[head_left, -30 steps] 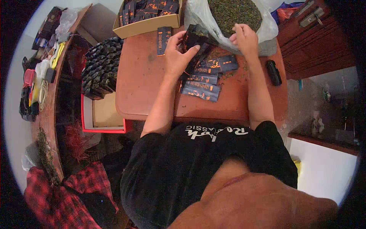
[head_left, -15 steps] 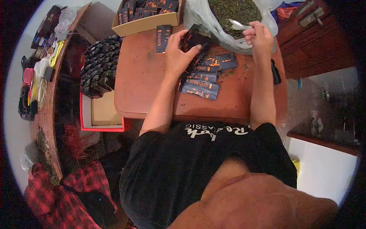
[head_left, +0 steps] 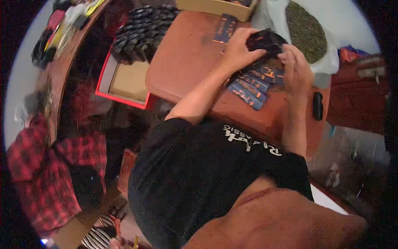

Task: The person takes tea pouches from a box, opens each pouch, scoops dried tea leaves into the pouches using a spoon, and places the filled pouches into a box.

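My left hand (head_left: 240,52) is closed round the near edge of a dark bunch of small black packets (head_left: 267,43), its thumb along the side. My right hand (head_left: 299,68) is at the bunch's right side, fingers bent together and blurred; whatever they hold is hidden, and no spoon shows. Under the hands, several flat black packets with orange print (head_left: 251,88) lie overlapping on the brown table (head_left: 182,54). Behind my right hand, a clear plastic bag (head_left: 331,62) stands open, full of dried green-brown leaf (head_left: 306,31).
One packet (head_left: 225,28) lies apart, near a cardboard box (head_left: 207,6) at the back. Many upright black packets (head_left: 143,31) stand in a red-edged box (head_left: 124,89) at the left. A black object (head_left: 318,106) lies by the table's right edge. A checked red cloth (head_left: 45,170) is at lower left.
The view has swung, shifting the table rightward. My right hand has come from over the leaf bag to the packets in my left hand. The spoon it held is out of sight.
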A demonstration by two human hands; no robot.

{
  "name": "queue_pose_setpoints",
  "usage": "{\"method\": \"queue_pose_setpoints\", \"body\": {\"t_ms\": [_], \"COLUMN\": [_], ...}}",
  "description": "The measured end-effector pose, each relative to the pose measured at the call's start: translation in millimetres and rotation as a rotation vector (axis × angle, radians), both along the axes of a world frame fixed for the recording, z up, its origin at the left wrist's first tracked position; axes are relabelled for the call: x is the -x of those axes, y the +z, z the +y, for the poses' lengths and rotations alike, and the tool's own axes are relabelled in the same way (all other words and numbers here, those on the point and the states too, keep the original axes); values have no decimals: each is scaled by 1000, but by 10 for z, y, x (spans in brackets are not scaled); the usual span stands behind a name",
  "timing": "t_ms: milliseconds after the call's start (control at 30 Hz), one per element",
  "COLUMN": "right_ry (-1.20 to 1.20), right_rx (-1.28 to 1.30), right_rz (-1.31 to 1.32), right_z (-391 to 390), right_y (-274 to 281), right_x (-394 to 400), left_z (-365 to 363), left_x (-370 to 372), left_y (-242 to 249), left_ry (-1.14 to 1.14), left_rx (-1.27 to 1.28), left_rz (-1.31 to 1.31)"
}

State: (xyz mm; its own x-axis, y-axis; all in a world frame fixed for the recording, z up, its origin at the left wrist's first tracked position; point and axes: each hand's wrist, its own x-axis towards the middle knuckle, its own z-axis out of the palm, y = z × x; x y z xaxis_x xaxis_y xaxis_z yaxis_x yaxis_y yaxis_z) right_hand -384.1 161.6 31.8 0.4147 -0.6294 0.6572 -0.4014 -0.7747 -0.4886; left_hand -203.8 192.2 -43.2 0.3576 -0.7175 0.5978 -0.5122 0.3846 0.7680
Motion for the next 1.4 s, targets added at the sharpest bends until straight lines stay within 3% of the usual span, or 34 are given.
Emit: {"method": "queue_pose_setpoints", "body": {"t_ms": [67, 267, 433, 567, 633, 667, 700, 767, 867, 967, 1067, 1167, 1267, 1400], "right_ry": [-28, -54, -238, -293, -367, -378, -387, -385, -334, -327, -248, -313, -290, -260], "right_rx": [25, -98, -189, -229, -262, -278, -295, -308, -330, -370, -416, -274, -412, -397], "right_rz": [-53, -545, -569, -591, -578, -599, -620, -622, -590, -556, -639, -462, -607, -599], "right_z": [39, -36, -59, -57, 0, 5, -1, -44, -58, -12, -7, -38, -37, -56], "right_y": [-23, -218, -440, -468, -426, -406, -399, -443, -485, -496, -544, -565, -555, -596], "right_x": [60, 334, 598, 730, 754, 755, 759, 804, 810, 777, 755, 760, 743, 775], "left_z": [15, 122, 269, 880, 1250, 1350, 1502, 1700, 1936, 2000, 1975, 1989, 1950, 1880], "left_x": [-8, -69, -393, -838, -1035, -1238, -1321, -1719, -2111, -2181, -2233, -2503, -2735, -2801], "left_y": [-11, 123, 44, 231, 386, 227, 252, -92, -614, -942, -1128, -1448, -1701, -1905], "left_ry": [21, 79, 60, 99, 307, 491, 428, 550, 750, 803, 834, 777, 683, 656], "left_rx": [-2, 0, 140, 137, -1, -5, 87, 64, -97, -181, -280, -377, -462, -458], "left_rz": [44, 113, 240, 362, 386, 298, 395, 438, 330, 440, 449, 401, 325, 356]}}
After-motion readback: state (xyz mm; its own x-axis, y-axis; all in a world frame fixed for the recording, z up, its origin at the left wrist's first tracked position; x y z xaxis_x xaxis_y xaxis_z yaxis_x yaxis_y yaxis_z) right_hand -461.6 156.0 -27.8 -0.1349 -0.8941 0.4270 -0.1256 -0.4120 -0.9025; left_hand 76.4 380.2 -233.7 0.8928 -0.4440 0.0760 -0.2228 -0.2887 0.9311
